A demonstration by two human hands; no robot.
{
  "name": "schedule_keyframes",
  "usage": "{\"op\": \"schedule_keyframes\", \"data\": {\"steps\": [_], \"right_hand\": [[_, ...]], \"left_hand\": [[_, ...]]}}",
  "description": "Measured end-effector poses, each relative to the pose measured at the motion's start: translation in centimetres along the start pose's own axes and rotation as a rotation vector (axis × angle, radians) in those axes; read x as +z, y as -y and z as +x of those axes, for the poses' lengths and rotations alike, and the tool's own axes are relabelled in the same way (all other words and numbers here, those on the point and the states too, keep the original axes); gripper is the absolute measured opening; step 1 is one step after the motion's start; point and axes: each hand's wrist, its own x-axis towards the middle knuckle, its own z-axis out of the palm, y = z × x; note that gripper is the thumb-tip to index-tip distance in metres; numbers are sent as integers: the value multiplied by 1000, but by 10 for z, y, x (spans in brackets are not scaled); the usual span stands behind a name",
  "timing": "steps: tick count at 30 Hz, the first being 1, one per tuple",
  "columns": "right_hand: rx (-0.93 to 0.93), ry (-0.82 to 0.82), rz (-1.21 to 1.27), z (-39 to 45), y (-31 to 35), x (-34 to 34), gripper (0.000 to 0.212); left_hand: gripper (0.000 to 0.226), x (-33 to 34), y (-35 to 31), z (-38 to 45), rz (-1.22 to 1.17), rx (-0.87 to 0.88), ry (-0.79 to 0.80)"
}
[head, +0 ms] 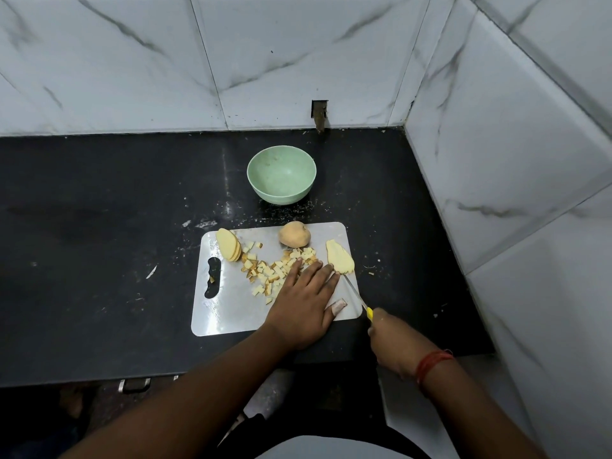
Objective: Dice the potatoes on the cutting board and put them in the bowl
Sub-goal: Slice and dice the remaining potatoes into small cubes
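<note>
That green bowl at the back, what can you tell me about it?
The bowl is pale mint green, round and fairly deep, with a matte finish that looks like plastic or a similar light material. It stands upright on the black countertop, just beyond the far edge of the cutting board and apart from it. Its inside holds no potato pieces yet, only faint specks or smudges. Neither hand touches it. Small pale crumbs lie on the counter round its base.

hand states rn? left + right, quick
Left hand: open, fingers straight, resting flat on the cutting board against the diced potato.
Right hand: closed around the yellow knife handle, holding the knife.
</note>
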Motion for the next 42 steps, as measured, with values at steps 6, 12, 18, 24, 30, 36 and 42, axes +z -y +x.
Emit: {"op": "schedule_keyframes", "data": {"steps": [6, 12, 18, 24, 30, 36, 42], "right_hand": [[-3, -84, -5, 7, -11, 7, 5], [23, -173, 53, 20, -20, 0, 9], [-55, -430, 210, 30, -7, -25, 12], [-117, -477, 136, 93, 17, -38, 19], [-167, -457, 102, 110, 22, -46, 16], [-205, -421, 87, 116, 23, -50, 26], [-252, -467, 49, 125, 24, -53, 29]], "left_hand": [[71, -1, -1, 1, 13, 7, 25], [73, -2, -1, 3, 33, 8, 83], [79, -1, -2, 8, 81, 63, 64], [84, 1, -11, 12, 34, 67, 26], [79, 6, -6, 13, 32, 78, 4], [77, 7, -7, 12, 27, 47, -11], [78, 6, -7, 14, 42, 46, -12]]}}
